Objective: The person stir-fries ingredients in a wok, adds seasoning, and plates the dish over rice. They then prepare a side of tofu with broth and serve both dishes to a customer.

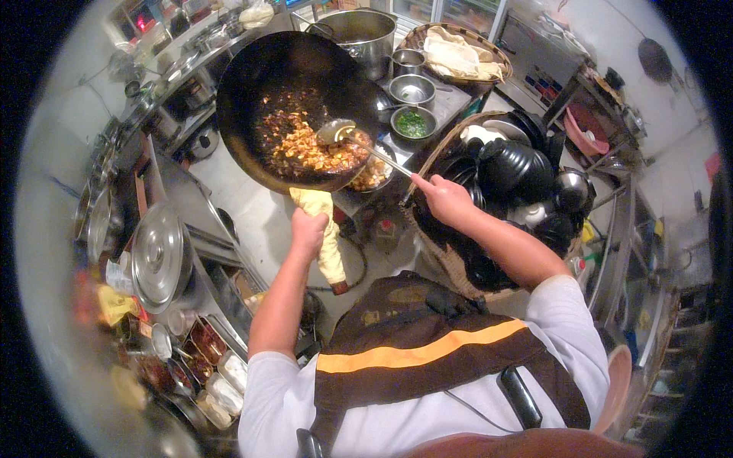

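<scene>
A large black wok (257, 74) is tilted towards me, with browned, diced food (300, 143) in its lower part. My left hand (310, 229) grips a folded yellow cloth (329, 240) at the wok's near rim; the handle under the cloth is hidden. In my right hand (446, 197) is the metal handle of a ladle (338, 133), whose bowl rests among the food near the wok's right side. Below that side of the wok stands a bowl (375, 172) holding more diced food, partly covered by the wok. Chopped greens fill a small metal bowl (412, 123) to the right.
A wicker basket (421, 235) of black bowls stands close by my right forearm. Beyond the wok are a large steel pot (378, 40), an empty-looking metal bowl (412, 90) and a woven basket (504, 63) with cloths. A round metal lid (157, 257) and seasoning containers (220, 395) lie left.
</scene>
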`<action>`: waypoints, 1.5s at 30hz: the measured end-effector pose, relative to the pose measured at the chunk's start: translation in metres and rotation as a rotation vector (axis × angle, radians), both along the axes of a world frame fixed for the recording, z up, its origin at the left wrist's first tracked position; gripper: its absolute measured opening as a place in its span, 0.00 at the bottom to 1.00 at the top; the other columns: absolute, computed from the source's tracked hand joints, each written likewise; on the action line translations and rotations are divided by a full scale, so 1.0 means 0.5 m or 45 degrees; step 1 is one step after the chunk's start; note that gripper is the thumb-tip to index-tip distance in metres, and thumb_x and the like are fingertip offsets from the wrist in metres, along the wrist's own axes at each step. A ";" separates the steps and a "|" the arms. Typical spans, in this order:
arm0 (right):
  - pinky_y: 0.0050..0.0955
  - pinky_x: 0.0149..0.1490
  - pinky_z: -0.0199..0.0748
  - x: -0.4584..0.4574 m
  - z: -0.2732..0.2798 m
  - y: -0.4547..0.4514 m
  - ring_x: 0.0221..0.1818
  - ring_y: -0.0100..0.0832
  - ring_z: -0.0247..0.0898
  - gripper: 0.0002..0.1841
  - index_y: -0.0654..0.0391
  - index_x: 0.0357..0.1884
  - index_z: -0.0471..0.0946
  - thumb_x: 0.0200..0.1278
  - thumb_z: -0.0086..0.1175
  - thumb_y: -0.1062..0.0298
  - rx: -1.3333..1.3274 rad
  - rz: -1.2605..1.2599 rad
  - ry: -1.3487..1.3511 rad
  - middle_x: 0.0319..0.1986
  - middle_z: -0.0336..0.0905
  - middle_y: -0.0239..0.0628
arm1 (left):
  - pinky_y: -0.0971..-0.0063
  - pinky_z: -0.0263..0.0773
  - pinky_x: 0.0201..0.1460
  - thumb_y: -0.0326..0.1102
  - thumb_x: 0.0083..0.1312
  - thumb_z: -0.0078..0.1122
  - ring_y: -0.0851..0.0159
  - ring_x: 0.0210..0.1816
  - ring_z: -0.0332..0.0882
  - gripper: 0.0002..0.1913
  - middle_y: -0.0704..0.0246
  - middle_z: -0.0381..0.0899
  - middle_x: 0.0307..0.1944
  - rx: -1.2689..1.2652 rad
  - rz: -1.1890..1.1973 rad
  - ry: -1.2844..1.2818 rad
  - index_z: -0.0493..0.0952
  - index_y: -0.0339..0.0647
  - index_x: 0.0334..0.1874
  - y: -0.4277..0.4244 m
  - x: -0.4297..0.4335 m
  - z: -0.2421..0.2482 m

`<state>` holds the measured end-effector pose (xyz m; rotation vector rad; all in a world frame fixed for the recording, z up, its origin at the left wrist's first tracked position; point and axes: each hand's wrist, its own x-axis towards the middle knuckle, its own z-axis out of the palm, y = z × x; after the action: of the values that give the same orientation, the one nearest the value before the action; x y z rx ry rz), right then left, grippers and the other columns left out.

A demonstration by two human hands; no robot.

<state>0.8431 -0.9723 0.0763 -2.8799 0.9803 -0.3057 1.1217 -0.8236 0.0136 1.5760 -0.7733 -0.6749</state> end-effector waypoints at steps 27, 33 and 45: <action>0.44 0.34 0.71 -0.007 -0.016 -0.045 0.31 0.47 0.72 0.22 0.47 0.55 0.68 0.56 0.47 0.70 0.073 -0.100 -0.214 0.30 0.71 0.43 | 0.70 0.71 0.42 0.34 0.46 0.59 0.60 0.37 0.78 0.19 0.59 0.79 0.34 0.121 0.097 -0.215 0.73 0.32 0.40 -0.047 -0.030 0.024; 0.44 0.33 0.71 -0.058 -0.051 -0.016 0.31 0.48 0.72 0.24 0.46 0.57 0.67 0.55 0.46 0.70 0.121 -0.082 -0.178 0.30 0.71 0.44 | 0.66 0.71 0.43 0.37 0.46 0.59 0.55 0.38 0.78 0.20 0.55 0.79 0.35 0.224 0.150 -0.316 0.72 0.31 0.40 -0.058 -0.019 0.012; 0.43 0.34 0.72 0.016 0.009 -0.051 0.29 0.49 0.72 0.26 0.47 0.61 0.63 0.58 0.45 0.69 0.004 0.084 -0.404 0.30 0.71 0.45 | 0.67 0.71 0.42 0.35 0.47 0.58 0.58 0.37 0.79 0.20 0.57 0.80 0.35 0.086 0.146 -0.349 0.73 0.33 0.42 -0.051 -0.016 0.043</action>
<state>0.8511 -0.9976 0.0806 -2.7347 0.8255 -0.7263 1.1137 -0.8489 0.0353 1.7832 -0.8600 -0.4090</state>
